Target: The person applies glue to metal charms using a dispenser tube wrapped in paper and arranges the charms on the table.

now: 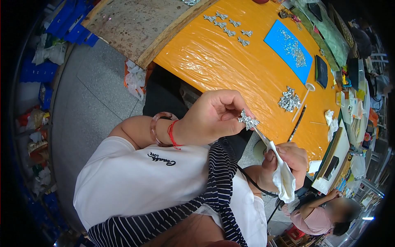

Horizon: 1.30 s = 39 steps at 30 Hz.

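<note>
Two hands, the left hand (218, 113) and the right hand (292, 160), work close together at the near edge of a table (185, 57) covered in shiny, wrinkled orange-yellow sheeting. A loose group of silver bows (224, 24) lies toward its far left part, and a heaped pile of bows (289, 100) sits nearer, on the right. Beyond that pile, small glittering bits (294, 51) are scattered over a blue mat (277, 51). A white stick with a round end (310, 87) and a dark slender tool (297, 123) lie beside the pile. On the left, a worn wooden board (127, 29) adjoins the table above a grey floor (98, 90); at lower right sits another person in pink (314, 216). The left forearm, wearing a bangle (154, 127) and a red cord (172, 136), reaches in from the left with the fingers bent; the right arm is folded up close to the body. Thumb and fingertips of the left hand pinch a silver bow (248, 120) just off the table's edge. Closed around a soft white wrap (282, 177), the right hand points a thin tip (261, 134) at the bow's lower side, apparently touching it.
</note>
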Available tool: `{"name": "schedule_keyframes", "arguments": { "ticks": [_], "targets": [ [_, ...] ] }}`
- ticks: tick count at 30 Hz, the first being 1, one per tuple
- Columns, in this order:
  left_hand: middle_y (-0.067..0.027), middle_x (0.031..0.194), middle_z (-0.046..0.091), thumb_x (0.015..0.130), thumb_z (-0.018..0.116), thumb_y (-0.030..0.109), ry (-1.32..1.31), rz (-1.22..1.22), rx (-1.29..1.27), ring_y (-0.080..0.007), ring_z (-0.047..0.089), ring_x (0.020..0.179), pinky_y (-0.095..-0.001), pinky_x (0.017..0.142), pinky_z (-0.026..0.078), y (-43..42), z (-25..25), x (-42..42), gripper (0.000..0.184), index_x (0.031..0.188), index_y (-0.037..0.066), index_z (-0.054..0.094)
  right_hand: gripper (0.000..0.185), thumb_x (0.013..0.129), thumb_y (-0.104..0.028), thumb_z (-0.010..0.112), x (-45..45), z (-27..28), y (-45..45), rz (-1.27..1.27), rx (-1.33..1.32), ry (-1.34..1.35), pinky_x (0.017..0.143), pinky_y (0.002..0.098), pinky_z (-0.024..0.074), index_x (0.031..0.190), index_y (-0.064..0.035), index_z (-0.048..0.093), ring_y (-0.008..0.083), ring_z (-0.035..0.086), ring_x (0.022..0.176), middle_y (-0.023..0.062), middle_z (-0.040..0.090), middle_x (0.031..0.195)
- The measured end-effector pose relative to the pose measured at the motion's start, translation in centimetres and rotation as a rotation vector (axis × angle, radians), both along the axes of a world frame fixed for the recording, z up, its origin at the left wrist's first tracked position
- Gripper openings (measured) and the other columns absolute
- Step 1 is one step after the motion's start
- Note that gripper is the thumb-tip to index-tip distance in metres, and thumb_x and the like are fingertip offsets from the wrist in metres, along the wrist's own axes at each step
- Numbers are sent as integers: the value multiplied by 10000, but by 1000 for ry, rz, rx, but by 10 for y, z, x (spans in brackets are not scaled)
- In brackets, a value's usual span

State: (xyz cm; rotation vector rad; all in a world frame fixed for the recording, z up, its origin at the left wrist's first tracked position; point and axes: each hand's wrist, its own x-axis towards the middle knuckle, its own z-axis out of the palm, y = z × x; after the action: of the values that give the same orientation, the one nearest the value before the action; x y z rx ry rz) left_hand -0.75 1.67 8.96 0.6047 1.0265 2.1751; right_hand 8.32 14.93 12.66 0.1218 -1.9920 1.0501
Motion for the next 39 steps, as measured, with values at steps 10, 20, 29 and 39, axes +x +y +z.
{"name": "schedule_keyframes", "arguments": {
  "ticks": [10, 20, 29, 39],
  "targets": [
    [-117, 837, 533, 716, 499, -67, -3, -2, -8, -152, 555, 806, -255, 731, 454, 0, 0, 0, 138, 844, -21, 474, 158, 631, -2, 647, 1, 0, -1, -9, 7, 20, 442, 225, 375, 698, 35, 509, 158, 485, 489, 100, 497, 609],
    [-116, 838, 531, 713, 493, -73, 5, -24, -50, -152, 552, 808, -255, 734, 450, -1, 0, 0, 140, 842, -20, 476, 152, 641, -12, 645, 2, 2, 3, 19, 31, 11, 441, 222, 368, 697, 31, 510, 154, 477, 488, 94, 489, 599],
    [-116, 848, 527, 717, 496, -64, 41, -19, -92, -144, 548, 803, -239, 723, 441, -2, -1, 0, 134, 843, -20, 480, 161, 651, -12, 646, -2, 0, 3, 15, 12, 47, 428, 221, 358, 718, 21, 504, 146, 468, 461, 79, 481, 586],
    [-121, 857, 529, 715, 500, -73, 36, -34, -85, -143, 546, 807, -231, 721, 437, -1, -2, 0, 139, 843, -22, 478, 163, 646, -24, 658, -2, -1, 3, 6, -14, 33, 447, 222, 368, 710, 15, 513, 149, 480, 483, 85, 488, 587]
  ]
}}
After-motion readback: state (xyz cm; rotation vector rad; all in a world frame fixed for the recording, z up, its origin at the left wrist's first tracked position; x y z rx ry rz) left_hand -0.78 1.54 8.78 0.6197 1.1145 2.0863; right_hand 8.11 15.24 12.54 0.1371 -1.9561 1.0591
